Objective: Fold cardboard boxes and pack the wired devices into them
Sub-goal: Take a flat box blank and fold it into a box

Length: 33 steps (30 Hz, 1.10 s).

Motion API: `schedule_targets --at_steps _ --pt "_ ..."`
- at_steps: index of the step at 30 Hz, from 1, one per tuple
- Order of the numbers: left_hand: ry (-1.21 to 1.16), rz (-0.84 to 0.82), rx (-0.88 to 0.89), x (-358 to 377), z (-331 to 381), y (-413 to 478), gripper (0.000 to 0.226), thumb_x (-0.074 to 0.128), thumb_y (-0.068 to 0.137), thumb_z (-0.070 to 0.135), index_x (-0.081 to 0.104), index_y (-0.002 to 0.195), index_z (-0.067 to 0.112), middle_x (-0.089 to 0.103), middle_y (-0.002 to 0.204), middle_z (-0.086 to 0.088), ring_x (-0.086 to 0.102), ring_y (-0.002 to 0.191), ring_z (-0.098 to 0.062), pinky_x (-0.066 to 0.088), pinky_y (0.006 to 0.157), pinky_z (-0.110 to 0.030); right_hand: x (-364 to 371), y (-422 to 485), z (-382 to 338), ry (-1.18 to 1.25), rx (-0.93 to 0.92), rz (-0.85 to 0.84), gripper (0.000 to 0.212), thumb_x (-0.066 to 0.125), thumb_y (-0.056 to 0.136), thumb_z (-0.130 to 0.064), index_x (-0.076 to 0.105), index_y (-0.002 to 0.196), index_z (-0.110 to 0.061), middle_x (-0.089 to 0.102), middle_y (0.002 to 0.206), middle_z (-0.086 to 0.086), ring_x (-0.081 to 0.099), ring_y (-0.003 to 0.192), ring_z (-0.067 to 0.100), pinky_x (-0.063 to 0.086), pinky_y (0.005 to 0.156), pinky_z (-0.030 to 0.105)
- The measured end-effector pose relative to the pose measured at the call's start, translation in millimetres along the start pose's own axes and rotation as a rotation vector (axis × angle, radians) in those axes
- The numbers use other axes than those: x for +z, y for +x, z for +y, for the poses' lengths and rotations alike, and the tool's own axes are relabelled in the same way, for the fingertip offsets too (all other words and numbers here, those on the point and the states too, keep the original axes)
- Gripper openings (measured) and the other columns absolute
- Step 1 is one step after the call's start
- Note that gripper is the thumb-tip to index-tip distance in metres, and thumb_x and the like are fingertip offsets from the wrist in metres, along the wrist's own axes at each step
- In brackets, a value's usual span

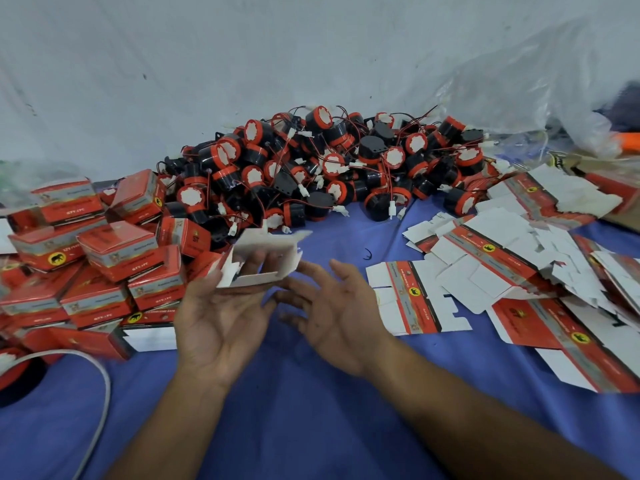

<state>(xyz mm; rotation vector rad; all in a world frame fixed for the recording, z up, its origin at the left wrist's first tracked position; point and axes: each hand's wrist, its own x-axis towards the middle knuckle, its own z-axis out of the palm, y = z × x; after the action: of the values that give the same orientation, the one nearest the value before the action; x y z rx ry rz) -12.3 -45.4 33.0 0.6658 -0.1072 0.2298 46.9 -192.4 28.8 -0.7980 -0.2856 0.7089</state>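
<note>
A half-folded cardboard box (263, 258), white inside showing, sits upright in my left hand (214, 323). The palm faces up, and the fingers reach into and behind the open box. My right hand (339, 313) is beside it with fingers spread and straight, fingertips near the box's right edge, holding nothing. Behind them lies a big pile of black-and-red round wired devices (322, 168) with red wires and white connectors. Flat unfolded box blanks (491, 268) are scattered to the right. Closed red packed boxes (100, 268) are stacked to the left.
Everything lies on a blue cloth (311, 410). A white cable (100, 393) curves along the lower left beside a red-and-black device (14, 372) at the edge. A clear plastic bag (540, 98) bulges at the back right, against a pale wall.
</note>
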Motion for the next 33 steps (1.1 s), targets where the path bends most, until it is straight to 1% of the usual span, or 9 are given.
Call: schedule_targets --at_steps 5,10,12,15,18,22,27,30,33 --pt "0.068 -0.068 -0.065 6 -4 -3 0.045 0.089 0.063 0.028 0.076 0.103 0.011 0.074 0.107 -0.007 0.064 0.118 -0.027 0.041 0.11 -0.04 -9 5 -5 -0.097 -0.017 -0.081 0.039 0.061 0.092 -0.038 0.053 0.128 -0.025 0.057 0.127 0.009 0.051 0.114 0.028 0.037 0.108 0.043" --pt "0.15 -0.06 -0.169 4 -15 -6 0.075 0.09 0.066 0.021 0.059 0.13 0.0 0.063 0.129 -0.022 0.055 0.128 -0.035 0.039 0.112 -0.043 -18 7 -13 -0.035 -0.011 -0.123 0.044 0.066 0.089 -0.03 0.053 0.131 -0.027 0.066 0.117 0.004 0.063 0.099 0.024 0.052 0.087 0.038" --pt "0.241 -0.023 -0.176 6 -18 -5 0.068 0.078 0.078 0.016 0.048 0.135 -0.005 0.058 0.132 -0.024 0.054 0.125 -0.038 0.039 0.112 -0.048 -21 9 -12 -0.092 -0.044 -0.106 0.051 0.073 0.085 -0.023 0.055 0.132 -0.023 0.064 0.117 0.01 0.064 0.097 0.031 0.053 0.082 0.042" --pt "0.362 0.126 -0.111 6 -25 1 0.058 0.07 0.086 0.014 0.046 0.138 0.008 0.064 0.118 -0.02 0.06 0.112 -0.037 0.047 0.104 -0.052 -25 14 -10 -0.239 -0.161 0.012 0.048 0.067 0.09 -0.007 0.053 0.136 -0.015 0.057 0.111 0.015 0.059 0.098 0.034 0.05 0.087 0.05" --pt "0.464 0.243 0.017 -3 -27 2 0.086 0.074 0.072 0.012 0.036 0.143 0.044 0.065 0.118 -0.007 0.067 0.105 -0.027 0.059 0.087 -0.041 -28 15 -14 -0.457 -0.278 0.092 0.046 0.064 0.094 0.0 0.056 0.131 -0.027 0.059 0.093 0.006 0.056 0.087 0.02 0.05 0.08 0.032" --pt "0.807 -0.001 0.031 -6 -36 -1 0.077 0.087 0.073 0.023 0.05 0.138 0.037 0.064 0.13 0.012 0.062 0.119 -0.012 0.055 0.083 -0.023 -26 11 -16 -0.531 -0.289 0.002 0.044 0.058 0.098 -0.003 0.054 0.131 -0.033 0.063 0.101 0.004 0.059 0.088 0.015 0.051 0.08 0.029" --pt "1.026 0.031 0.106 -8 -37 -2 0.072 0.082 0.076 0.033 0.049 0.141 0.035 0.06 0.134 0.015 0.059 0.12 -0.003 0.053 0.085 -0.018 -25 11 -19 -0.508 -0.283 -0.038 0.045 0.052 0.1 0.001 0.054 0.132 -0.032 0.057 0.134 0.024 0.055 0.124 0.041 0.045 0.106 0.054" --pt "1.069 0.099 0.113 -9 -35 -4 0.063 0.074 0.075 0.041 0.055 0.135 0.037 0.06 0.134 0.013 0.061 0.118 -0.007 0.055 0.086 -0.024 -26 12 -22 -0.53 -0.277 -0.037 0.04 0.059 0.1 -0.012 0.058 0.131 -0.036 0.06 0.131 0.014 0.058 0.117 0.032 0.05 0.098 0.044" --pt "0.944 0.109 0.077 -9 -35 -1 0.045 0.076 0.081 0.042 0.063 0.124 0.035 0.071 0.109 0.02 0.067 0.097 0.002 0.053 0.074 -0.014 -29 12 -25 -0.547 -0.225 -0.078 0.046 0.06 0.099 -0.013 0.057 0.134 -0.043 0.057 0.113 0.008 0.052 0.098 0.023 0.048 0.084 0.031"
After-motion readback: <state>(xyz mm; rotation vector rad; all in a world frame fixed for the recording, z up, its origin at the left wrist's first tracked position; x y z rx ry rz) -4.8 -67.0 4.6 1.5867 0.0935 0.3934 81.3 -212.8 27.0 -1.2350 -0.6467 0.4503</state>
